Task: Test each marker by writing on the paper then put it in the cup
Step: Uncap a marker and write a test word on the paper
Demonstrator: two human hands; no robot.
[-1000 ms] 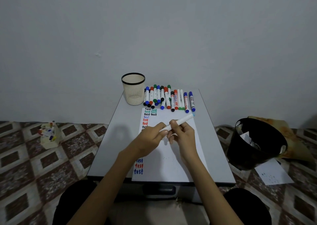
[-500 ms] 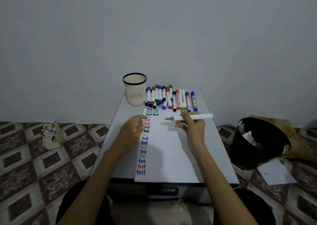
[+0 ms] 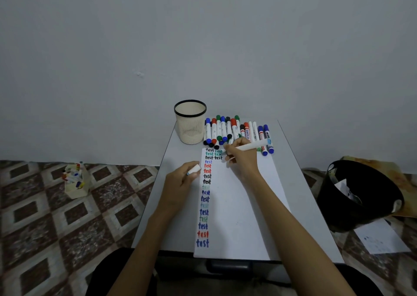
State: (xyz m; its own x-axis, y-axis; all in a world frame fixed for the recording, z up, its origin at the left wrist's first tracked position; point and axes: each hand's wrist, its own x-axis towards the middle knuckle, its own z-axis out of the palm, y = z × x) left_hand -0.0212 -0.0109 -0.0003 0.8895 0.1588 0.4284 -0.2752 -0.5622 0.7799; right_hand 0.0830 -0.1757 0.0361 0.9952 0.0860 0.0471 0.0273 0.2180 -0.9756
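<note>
White marker (image 3: 250,147) | right hand (image 3: 241,158) grips it, tip on paper (image 3: 239,205) | left hand (image 3: 180,182) pinches cap (image 3: 194,169)

Right hand (image 3: 242,159) with marker (image 3: 252,147) at the paper (image 3: 234,207), cap (image 3: 194,168) in left hand (image 3: 180,181)

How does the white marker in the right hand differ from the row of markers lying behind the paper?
The white marker with the light-blue end is uncapped, its white cap held in the left hand; the row of markers is capped. The held one slants in the right hand, tip at the white paper sheet; the row lies flat on the grey table. Both have white barrels.
</note>
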